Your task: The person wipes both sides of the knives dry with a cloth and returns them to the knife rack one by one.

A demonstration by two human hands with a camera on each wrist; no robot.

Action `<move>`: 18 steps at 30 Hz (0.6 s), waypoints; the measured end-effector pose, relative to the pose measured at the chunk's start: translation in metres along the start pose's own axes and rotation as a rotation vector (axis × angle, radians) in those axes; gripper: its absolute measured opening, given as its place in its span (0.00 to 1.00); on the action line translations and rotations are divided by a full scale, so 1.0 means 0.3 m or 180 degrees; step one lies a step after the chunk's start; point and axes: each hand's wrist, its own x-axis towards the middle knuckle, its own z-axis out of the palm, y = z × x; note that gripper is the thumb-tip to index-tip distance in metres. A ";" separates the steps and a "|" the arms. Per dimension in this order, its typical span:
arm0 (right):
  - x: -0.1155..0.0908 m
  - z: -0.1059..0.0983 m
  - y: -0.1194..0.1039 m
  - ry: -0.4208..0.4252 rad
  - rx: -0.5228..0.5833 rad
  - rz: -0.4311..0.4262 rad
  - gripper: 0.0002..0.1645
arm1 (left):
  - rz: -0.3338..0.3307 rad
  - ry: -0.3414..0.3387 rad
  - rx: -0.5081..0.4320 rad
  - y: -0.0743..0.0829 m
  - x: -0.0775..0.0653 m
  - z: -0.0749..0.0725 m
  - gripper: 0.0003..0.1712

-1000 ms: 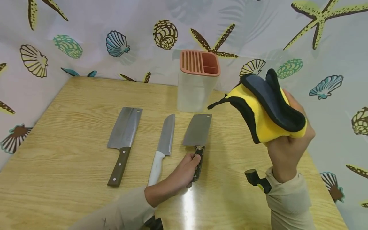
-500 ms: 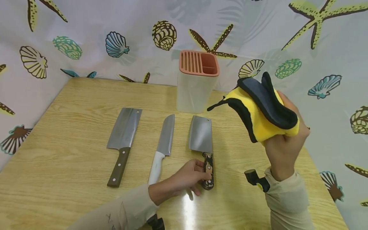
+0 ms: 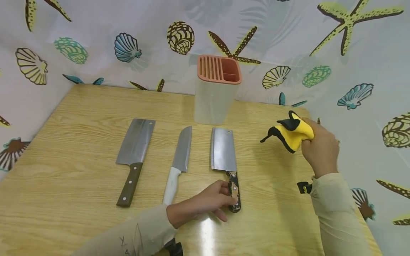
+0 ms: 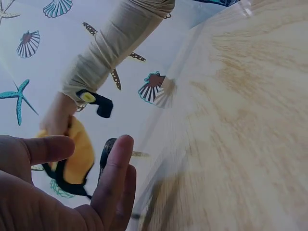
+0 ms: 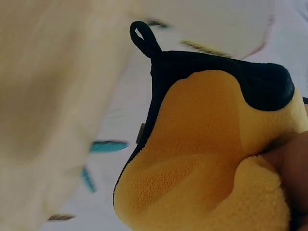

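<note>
My left hand (image 3: 208, 199) is beside the worn black handle of a small cleaver (image 3: 223, 149), which lies flat on the table. In the left wrist view the thumb and fingers (image 4: 113, 178) stand apart with nothing between them; whether a fingertip touches the handle I cannot tell. My right hand (image 3: 321, 149) grips a bunched yellow cloth with black edging (image 3: 296, 137), held up above the table's right side. The right wrist view shows the cloth's fuzzy face (image 5: 192, 144) and a black corner loop. Left of the small cleaver lie a white-handled knife (image 3: 182, 149) and a larger cleaver (image 3: 136, 142).
A pale knife holder (image 3: 213, 103) with an orange slotted top stands behind the small cleaver, near the back of the wooden table (image 3: 80, 170). A seashell-print sheet (image 3: 150, 21) covers the walls around the table.
Over the past second the small cleaver was laid flat and my left hand loosened from its handle. Just now my right hand moved farther out over the table with the cloth.
</note>
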 end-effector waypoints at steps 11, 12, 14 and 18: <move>-0.065 0.138 0.247 -0.1309 -0.0919 0.0256 0.31 | -0.0109 0.0035 0.0215 -0.011 -0.005 0.006 0.39; -0.077 0.146 0.253 -0.1445 -0.0927 0.0243 0.31 | -0.0120 0.0040 0.0240 -0.010 -0.008 0.007 0.41; -0.098 0.156 0.258 -0.1674 -0.0932 0.0222 0.33 | -0.0130 0.0058 0.0248 -0.006 -0.016 0.011 0.43; -0.119 0.155 0.250 -0.1858 -0.0964 0.0173 0.37 | -0.0099 0.0016 0.0170 0.004 -0.028 0.022 0.41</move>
